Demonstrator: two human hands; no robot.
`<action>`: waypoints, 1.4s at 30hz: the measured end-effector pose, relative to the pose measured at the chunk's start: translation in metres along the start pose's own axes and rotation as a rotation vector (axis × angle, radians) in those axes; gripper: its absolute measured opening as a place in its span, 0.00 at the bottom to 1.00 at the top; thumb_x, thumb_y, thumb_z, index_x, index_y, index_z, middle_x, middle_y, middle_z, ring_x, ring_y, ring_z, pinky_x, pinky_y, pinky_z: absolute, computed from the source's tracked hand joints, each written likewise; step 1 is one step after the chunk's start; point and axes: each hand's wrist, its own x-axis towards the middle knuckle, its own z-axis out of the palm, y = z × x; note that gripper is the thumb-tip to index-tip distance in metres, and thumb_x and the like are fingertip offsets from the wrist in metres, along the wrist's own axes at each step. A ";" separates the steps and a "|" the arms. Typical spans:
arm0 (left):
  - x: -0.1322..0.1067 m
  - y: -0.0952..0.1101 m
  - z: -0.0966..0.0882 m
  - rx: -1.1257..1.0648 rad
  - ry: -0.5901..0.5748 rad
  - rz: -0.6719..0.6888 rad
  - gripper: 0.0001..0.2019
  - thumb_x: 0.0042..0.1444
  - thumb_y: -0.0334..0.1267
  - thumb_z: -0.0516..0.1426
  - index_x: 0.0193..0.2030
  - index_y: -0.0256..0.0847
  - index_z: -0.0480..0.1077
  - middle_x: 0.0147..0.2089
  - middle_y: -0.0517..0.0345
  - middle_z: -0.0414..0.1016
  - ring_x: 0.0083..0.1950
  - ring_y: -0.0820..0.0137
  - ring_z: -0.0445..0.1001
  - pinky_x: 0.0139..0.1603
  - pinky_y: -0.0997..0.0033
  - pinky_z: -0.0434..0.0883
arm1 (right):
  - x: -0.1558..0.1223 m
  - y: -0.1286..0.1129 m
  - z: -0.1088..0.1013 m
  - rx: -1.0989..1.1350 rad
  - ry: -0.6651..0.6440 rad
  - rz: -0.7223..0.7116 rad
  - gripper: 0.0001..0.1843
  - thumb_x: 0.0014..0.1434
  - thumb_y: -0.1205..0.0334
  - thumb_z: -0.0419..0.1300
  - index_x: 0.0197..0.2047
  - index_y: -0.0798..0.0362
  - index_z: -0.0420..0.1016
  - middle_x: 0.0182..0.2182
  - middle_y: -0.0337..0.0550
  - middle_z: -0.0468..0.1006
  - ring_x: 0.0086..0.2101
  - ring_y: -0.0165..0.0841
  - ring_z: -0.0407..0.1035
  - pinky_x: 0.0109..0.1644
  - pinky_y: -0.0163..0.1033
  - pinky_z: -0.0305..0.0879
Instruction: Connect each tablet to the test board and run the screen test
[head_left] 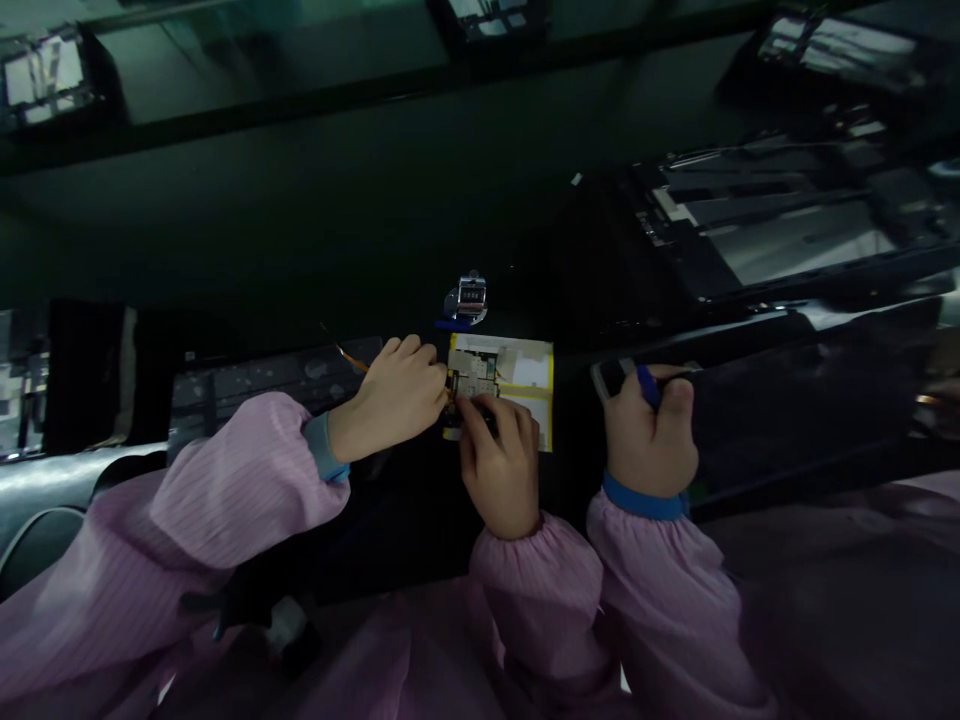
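Note:
In front of me lies an opened electronic device with a circuit board (474, 368) and white panels (527, 362) edged in yellow. My left hand (394, 395) is closed at the board's left edge, with a blue band at its wrist. From behind its knuckles sticks a thin orange strip (352, 359); its fingertips are partly hidden. Over the board's lower part, my right hand (501, 460) has its fingers bent and pressed together, touching the board. Whatever is between those fingers is hidden. A silver tally counter (472, 293) stands just beyond the device.
To the right, another person's hand (651, 440) holds a blue pen-like tool (648, 386). A dark flat panel (277, 385) lies at left. Opened devices (802, 220) rest at the right and on the far side, and another dark panel (817, 400) lies nearer.

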 end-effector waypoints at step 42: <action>-0.004 -0.004 0.005 -0.038 0.033 0.019 0.13 0.60 0.34 0.49 0.35 0.35 0.74 0.37 0.48 0.72 0.43 0.58 0.67 0.42 0.58 0.61 | 0.006 0.002 0.000 0.038 0.022 0.017 0.20 0.60 0.73 0.49 0.52 0.53 0.72 0.47 0.47 0.74 0.50 0.37 0.65 0.55 0.46 0.65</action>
